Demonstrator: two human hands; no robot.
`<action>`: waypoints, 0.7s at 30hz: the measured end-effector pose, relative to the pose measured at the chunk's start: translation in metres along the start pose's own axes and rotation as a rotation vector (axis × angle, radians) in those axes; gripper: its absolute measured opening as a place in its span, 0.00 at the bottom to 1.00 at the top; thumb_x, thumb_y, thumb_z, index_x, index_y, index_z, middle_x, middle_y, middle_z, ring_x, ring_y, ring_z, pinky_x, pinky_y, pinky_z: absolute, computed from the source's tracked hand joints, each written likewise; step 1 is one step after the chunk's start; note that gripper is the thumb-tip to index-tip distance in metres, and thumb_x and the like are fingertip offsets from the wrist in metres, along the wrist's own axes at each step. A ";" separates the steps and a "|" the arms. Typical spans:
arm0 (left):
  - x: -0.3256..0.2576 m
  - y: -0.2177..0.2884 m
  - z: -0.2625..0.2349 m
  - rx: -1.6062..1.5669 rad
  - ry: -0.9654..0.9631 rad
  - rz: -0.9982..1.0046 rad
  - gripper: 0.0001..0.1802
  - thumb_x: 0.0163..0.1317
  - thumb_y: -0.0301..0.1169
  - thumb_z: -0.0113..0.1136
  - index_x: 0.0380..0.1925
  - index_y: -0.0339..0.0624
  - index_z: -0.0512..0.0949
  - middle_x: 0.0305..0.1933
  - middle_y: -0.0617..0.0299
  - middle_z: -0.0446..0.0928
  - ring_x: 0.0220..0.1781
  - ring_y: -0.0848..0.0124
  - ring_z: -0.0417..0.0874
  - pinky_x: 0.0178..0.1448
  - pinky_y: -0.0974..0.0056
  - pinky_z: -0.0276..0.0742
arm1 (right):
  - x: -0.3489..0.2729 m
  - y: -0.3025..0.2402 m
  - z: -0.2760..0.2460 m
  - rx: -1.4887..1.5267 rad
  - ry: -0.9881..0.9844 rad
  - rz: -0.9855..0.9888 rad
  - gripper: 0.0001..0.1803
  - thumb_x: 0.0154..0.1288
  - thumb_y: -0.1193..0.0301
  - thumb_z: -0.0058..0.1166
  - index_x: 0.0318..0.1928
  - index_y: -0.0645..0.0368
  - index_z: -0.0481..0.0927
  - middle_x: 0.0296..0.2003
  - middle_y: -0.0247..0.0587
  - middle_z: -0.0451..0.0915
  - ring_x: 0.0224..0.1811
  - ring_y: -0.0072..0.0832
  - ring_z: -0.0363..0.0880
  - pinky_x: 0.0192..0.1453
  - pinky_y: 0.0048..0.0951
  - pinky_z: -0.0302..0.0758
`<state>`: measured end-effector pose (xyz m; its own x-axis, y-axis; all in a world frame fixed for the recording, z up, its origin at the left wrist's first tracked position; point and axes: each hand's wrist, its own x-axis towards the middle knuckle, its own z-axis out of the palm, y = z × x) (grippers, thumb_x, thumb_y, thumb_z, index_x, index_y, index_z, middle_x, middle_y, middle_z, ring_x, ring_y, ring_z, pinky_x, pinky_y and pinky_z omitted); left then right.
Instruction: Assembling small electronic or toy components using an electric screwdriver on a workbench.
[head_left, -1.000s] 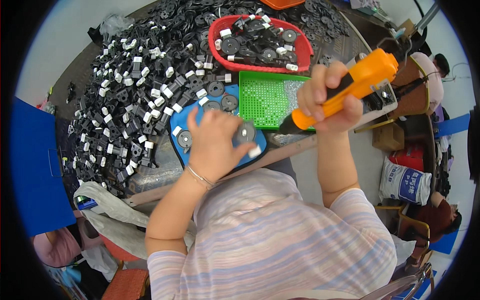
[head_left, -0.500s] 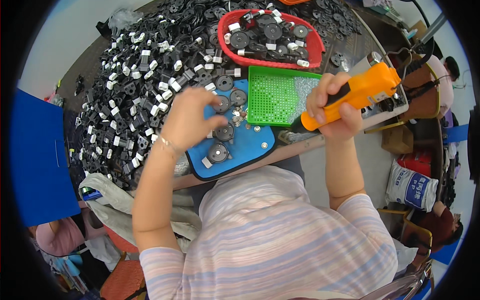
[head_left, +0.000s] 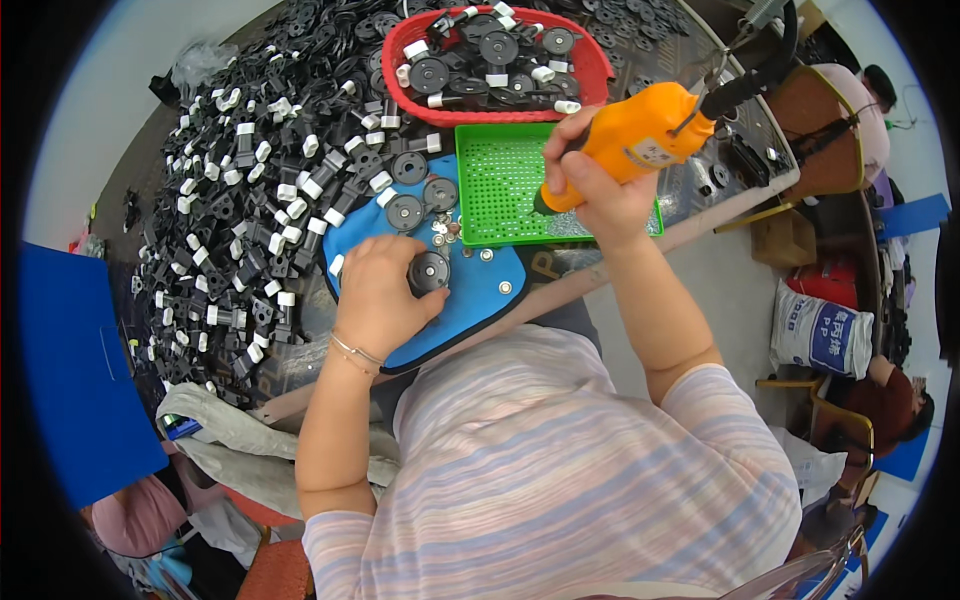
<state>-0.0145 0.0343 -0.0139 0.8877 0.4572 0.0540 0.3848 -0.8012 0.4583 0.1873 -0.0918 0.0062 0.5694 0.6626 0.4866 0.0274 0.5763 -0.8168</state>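
Note:
My left hand point(head_left: 382, 292) is closed around a black round wheel-like part point(head_left: 431, 272) on the blue mat point(head_left: 478, 318), thumb and fingers at its edge. In my right hand point(head_left: 610, 195) is an orange electric screwdriver point(head_left: 645, 135), fist wrapped round its body. Its dark tip points down and left over the green perforated tray point(head_left: 463, 190), where small silver screws point(head_left: 580, 228) show partly behind my wrist. Beyond my left hand lie more black round parts point(head_left: 404, 213) on the mat, beside a few small metal washers point(head_left: 440, 232).
A big heap of black parts with white ends point(head_left: 270, 200) covers the table's left. At the back stands a red basket point(head_left: 393, 80) filled with similar parts. A black cable point(head_left: 745, 95) runs from the screwdriver to the upper right. Other people sit at both sides.
My left hand has come down and closed on a black round part. The screwdriver in my right hand has moved left, its tip now over the green tray. The view has shifted slightly.

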 end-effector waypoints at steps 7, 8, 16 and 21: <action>-0.002 0.018 0.008 -0.198 -0.132 0.093 0.22 0.40 0.35 0.69 0.37 0.38 0.78 0.37 0.53 0.77 0.44 0.56 0.76 0.52 0.56 0.67 | 0.000 0.007 0.005 0.002 -0.030 0.000 0.14 0.54 0.79 0.56 0.42 0.65 0.70 0.31 0.45 0.76 0.23 0.25 0.74 0.29 0.23 0.71; -0.001 0.020 0.011 -0.201 -0.133 0.091 0.22 0.40 0.35 0.69 0.37 0.38 0.78 0.37 0.53 0.77 0.44 0.56 0.76 0.52 0.56 0.67 | 0.001 0.008 0.006 -0.003 -0.027 -0.025 0.14 0.54 0.79 0.56 0.42 0.65 0.70 0.31 0.45 0.76 0.23 0.25 0.74 0.29 0.23 0.71; -0.003 0.028 0.027 -0.110 -0.069 0.047 0.26 0.41 0.40 0.70 0.40 0.38 0.77 0.35 0.53 0.76 0.41 0.55 0.75 0.47 0.56 0.68 | 0.001 0.012 0.002 -0.042 -0.041 -0.041 0.13 0.56 0.78 0.56 0.41 0.65 0.70 0.30 0.44 0.75 0.23 0.24 0.73 0.27 0.22 0.70; -0.004 0.019 0.031 -0.237 -0.063 0.047 0.27 0.39 0.38 0.72 0.40 0.37 0.77 0.37 0.53 0.77 0.41 0.55 0.75 0.47 0.57 0.71 | 0.001 0.013 0.004 -0.104 -0.054 -0.061 0.13 0.56 0.77 0.56 0.41 0.65 0.70 0.29 0.43 0.74 0.23 0.23 0.72 0.27 0.22 0.70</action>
<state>-0.0030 0.0055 -0.0329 0.9201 0.3905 0.0282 0.2791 -0.7047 0.6523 0.1852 -0.0818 -0.0024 0.5187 0.6542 0.5505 0.1479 0.5655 -0.8114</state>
